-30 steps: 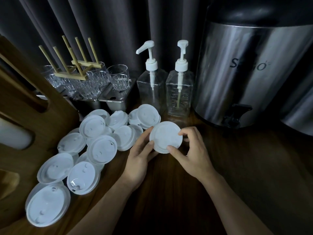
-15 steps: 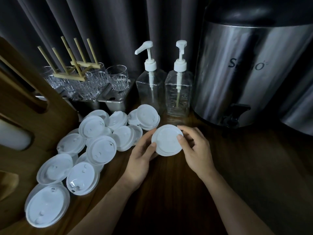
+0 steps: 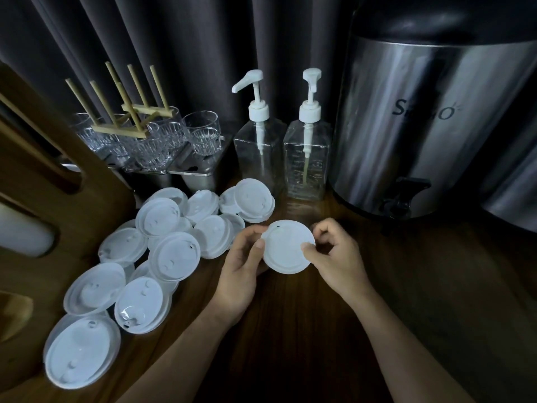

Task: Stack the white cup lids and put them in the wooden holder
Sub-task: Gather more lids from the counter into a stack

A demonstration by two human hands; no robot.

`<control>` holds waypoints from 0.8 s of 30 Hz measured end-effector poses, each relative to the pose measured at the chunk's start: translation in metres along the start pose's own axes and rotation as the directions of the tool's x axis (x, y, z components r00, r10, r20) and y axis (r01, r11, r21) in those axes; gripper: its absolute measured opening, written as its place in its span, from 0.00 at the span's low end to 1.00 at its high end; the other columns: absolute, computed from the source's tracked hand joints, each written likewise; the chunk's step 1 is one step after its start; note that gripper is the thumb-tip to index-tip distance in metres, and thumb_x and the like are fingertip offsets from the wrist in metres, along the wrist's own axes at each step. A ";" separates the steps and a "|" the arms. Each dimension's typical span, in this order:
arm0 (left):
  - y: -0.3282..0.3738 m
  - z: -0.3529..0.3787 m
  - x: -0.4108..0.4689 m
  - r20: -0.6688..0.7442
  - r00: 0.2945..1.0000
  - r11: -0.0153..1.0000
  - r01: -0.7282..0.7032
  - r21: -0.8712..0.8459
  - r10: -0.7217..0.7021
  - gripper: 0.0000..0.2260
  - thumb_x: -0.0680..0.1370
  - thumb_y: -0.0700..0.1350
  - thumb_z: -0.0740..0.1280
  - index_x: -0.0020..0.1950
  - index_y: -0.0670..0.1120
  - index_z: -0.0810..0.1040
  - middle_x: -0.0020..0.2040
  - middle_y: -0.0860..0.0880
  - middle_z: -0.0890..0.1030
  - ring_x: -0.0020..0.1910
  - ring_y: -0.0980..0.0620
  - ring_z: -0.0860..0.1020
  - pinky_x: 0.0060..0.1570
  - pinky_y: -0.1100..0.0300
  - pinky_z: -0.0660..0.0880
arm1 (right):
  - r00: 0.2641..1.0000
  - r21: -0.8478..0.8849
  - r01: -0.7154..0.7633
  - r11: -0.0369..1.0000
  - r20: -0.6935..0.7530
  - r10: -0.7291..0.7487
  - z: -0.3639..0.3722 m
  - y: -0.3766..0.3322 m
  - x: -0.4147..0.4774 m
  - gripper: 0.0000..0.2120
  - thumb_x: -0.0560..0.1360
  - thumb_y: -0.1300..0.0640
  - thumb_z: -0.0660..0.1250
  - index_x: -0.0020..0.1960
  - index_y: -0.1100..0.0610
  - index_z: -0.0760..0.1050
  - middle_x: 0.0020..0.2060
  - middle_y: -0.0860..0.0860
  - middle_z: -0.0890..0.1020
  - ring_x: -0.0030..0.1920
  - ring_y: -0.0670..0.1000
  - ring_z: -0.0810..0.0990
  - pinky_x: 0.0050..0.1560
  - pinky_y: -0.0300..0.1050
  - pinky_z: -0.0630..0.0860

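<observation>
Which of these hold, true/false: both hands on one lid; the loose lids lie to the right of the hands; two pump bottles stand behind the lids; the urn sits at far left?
1. Both hands hold one lid. True: the left hand and right hand grip the white lid by its edges.
2. The loose lids lie to the right. False: the pile of lids lies left of the hands.
3. Two pump bottles stand behind. True: pump bottles side by side.
4. Urn at far left. False: the steel urn is on the right.
</observation>
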State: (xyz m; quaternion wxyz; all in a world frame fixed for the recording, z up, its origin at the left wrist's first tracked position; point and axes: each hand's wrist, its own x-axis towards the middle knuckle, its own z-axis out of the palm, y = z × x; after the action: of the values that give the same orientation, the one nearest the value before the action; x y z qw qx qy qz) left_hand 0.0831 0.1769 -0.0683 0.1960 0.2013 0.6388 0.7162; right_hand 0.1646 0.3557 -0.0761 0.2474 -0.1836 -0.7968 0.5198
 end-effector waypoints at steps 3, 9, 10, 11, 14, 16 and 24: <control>-0.001 0.000 0.001 -0.024 1.000 1.000 0.010 -0.020 -0.011 0.10 0.86 0.45 0.61 0.65 0.47 0.77 0.63 0.47 0.81 0.64 0.47 0.81 0.58 0.48 0.83 | 0.994 0.035 -0.051 0.998 0.102 0.048 0.000 -0.002 0.000 0.15 0.75 0.58 0.75 0.57 0.44 0.76 0.53 0.38 0.82 0.54 0.36 0.80 0.48 0.31 0.78; 0.001 0.001 0.000 -0.004 1.000 1.000 -0.008 0.011 0.008 0.11 0.83 0.51 0.63 0.63 0.49 0.77 0.62 0.46 0.81 0.64 0.47 0.81 0.57 0.49 0.83 | 0.996 0.053 -0.043 0.998 0.080 0.039 0.001 -0.002 0.001 0.08 0.80 0.46 0.70 0.59 0.45 0.79 0.51 0.35 0.85 0.55 0.36 0.82 0.53 0.39 0.81; 0.001 0.001 0.000 0.003 1.000 1.000 -0.014 0.019 0.014 0.12 0.83 0.51 0.63 0.63 0.49 0.77 0.62 0.47 0.81 0.64 0.47 0.81 0.57 0.49 0.83 | 0.996 0.037 -0.037 0.999 0.081 0.034 0.001 -0.002 0.002 0.06 0.80 0.47 0.70 0.57 0.42 0.78 0.50 0.34 0.84 0.55 0.35 0.82 0.52 0.38 0.80; 0.001 0.001 0.000 0.007 1.000 1.000 -0.018 0.024 0.018 0.12 0.82 0.51 0.63 0.63 0.49 0.77 0.62 0.47 0.81 0.64 0.48 0.81 0.57 0.49 0.83 | 0.996 0.024 -0.032 0.999 0.084 0.030 0.001 -0.003 0.002 0.06 0.80 0.48 0.70 0.56 0.40 0.77 0.50 0.32 0.83 0.55 0.34 0.81 0.52 0.38 0.80; -0.001 0.001 0.000 0.001 1.000 0.999 -0.024 0.025 0.024 0.12 0.82 0.51 0.63 0.62 0.47 0.76 0.61 0.47 0.80 0.63 0.50 0.81 0.55 0.52 0.83 | 0.996 0.015 -0.026 1.000 0.088 0.024 0.001 -0.004 0.003 0.10 0.79 0.51 0.73 0.52 0.37 0.75 0.50 0.29 0.82 0.55 0.34 0.80 0.54 0.36 0.78; -0.002 0.001 0.001 -0.001 0.999 0.999 -0.032 0.029 0.032 0.12 0.83 0.50 0.62 0.62 0.45 0.75 0.61 0.46 0.80 0.61 0.51 0.81 0.54 0.54 0.83 | 0.995 -0.009 -0.024 1.000 0.098 0.025 0.002 -0.005 0.003 0.13 0.78 0.51 0.74 0.51 0.35 0.73 0.50 0.26 0.80 0.56 0.32 0.79 0.54 0.32 0.75; -0.003 0.002 0.003 -0.021 1.000 1.000 -0.017 0.019 0.018 0.11 0.83 0.51 0.63 0.61 0.47 0.76 0.59 0.48 0.81 0.60 0.53 0.81 0.52 0.54 0.83 | 0.994 0.037 -0.046 0.998 0.099 0.042 0.000 -0.002 0.004 0.12 0.77 0.53 0.76 0.52 0.39 0.75 0.51 0.35 0.83 0.55 0.36 0.80 0.56 0.33 0.74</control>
State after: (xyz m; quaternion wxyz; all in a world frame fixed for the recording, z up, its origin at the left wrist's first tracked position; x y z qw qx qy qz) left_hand 0.0817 0.1802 -0.0711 0.1811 0.2010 0.6457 0.7141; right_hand 0.1614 0.3567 -0.0740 0.2000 -0.1706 -0.7933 0.5491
